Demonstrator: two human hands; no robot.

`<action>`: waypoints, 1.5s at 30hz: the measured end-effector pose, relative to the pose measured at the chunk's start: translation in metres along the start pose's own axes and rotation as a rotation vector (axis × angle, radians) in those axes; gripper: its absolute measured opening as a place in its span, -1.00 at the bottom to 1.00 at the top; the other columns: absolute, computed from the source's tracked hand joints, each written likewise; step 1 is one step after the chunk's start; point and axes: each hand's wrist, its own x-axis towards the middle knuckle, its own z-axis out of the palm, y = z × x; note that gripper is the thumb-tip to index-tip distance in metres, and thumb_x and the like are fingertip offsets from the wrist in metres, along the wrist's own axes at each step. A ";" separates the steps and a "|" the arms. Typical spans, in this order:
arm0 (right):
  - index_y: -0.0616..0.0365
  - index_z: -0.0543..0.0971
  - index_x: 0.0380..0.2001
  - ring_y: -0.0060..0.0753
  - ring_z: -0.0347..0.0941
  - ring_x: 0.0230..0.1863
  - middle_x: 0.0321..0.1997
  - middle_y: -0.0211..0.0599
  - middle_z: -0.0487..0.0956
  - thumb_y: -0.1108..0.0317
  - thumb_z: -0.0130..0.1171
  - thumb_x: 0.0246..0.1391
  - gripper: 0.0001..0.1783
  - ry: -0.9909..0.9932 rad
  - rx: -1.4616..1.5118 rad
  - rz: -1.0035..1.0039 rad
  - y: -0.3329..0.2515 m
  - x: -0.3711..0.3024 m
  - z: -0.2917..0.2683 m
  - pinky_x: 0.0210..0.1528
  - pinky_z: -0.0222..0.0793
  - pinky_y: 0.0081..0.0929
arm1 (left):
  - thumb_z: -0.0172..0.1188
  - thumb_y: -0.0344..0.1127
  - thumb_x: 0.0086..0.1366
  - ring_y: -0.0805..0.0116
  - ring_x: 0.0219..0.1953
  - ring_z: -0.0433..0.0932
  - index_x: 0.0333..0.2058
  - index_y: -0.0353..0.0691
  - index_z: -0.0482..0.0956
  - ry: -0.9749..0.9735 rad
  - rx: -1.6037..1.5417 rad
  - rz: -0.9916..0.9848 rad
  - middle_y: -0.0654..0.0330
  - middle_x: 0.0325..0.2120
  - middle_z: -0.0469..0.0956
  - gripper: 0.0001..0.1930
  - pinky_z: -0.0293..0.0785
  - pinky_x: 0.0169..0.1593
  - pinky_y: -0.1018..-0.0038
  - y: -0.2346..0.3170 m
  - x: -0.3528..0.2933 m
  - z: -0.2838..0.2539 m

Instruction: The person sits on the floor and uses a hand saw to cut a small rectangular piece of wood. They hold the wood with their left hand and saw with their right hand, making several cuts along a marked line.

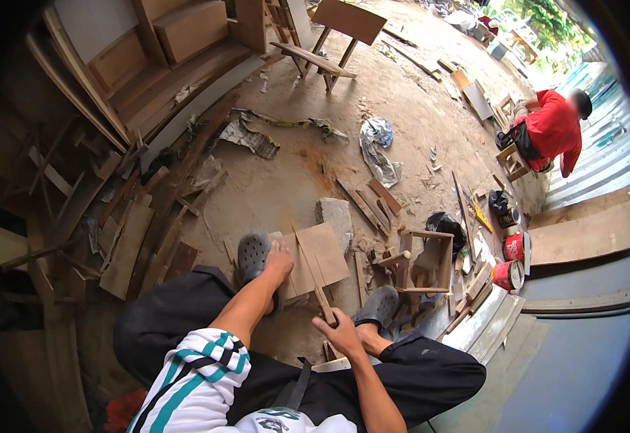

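Note:
A thin square wooden board [329,252] lies in front of me between my feet, its far right corner by a grey concrete block [335,220]. My left hand [280,260] holds the board down at its left edge, close beside my grey clog [254,254]. In my right hand [342,333] is the wooden handle of a handsaw [305,254], the fingers wrapped round it. The saw's narrow blade points away from me across the board, and I cannot tell how deep it sits in the wood.
A small wooden frame stool [425,261] stands right of the board, near red paint cans [517,247]. Wood scraps [369,206] and crumpled plastic [381,151] litter the ground. Left is a large wooden cabinet [185,86]. A person in red [552,126] sits far right.

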 end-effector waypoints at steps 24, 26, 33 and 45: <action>0.25 0.54 -0.42 0.15 0.50 -0.52 -0.57 0.10 0.53 0.03 0.30 0.20 -0.56 0.240 -0.129 -0.066 -0.010 0.013 0.015 -0.42 0.37 -0.15 | 0.19 -0.23 0.23 -0.17 0.44 0.14 0.31 -0.56 0.21 -0.031 -0.053 0.046 -0.32 0.37 0.13 -0.25 -0.09 0.49 0.01 0.014 -0.003 -0.020; 0.27 0.51 -0.45 0.05 0.45 -0.54 -0.58 0.07 0.51 0.03 0.29 0.21 -0.54 0.176 -0.140 0.033 -0.020 0.005 0.002 -0.43 0.35 -0.18 | 0.20 -0.24 0.22 -0.19 0.43 0.14 0.30 -0.56 0.22 -0.031 -0.033 0.054 -0.32 0.37 0.14 -0.25 -0.09 0.48 0.00 0.015 -0.005 -0.023; 0.27 0.49 -0.48 0.02 0.44 -0.60 -0.62 0.06 0.49 0.07 0.30 0.20 -0.56 0.184 -0.142 -0.001 -0.013 -0.020 -0.002 -0.47 0.34 -0.20 | 0.19 -0.24 0.22 -0.22 0.43 0.14 0.30 -0.55 0.23 -0.056 -0.022 0.064 -0.34 0.37 0.14 -0.26 -0.11 0.49 0.00 0.019 -0.002 -0.026; 0.28 0.51 -0.44 0.18 0.45 -0.53 -0.57 0.12 0.50 0.11 0.30 0.20 -0.59 0.230 -0.089 -0.020 -0.012 0.006 0.004 -0.43 0.36 -0.15 | 0.06 -0.28 0.36 -0.19 0.47 0.05 0.34 -0.49 0.21 -0.141 -0.007 0.064 -0.27 0.42 0.03 -0.36 -0.17 0.49 0.00 0.018 -0.015 -0.054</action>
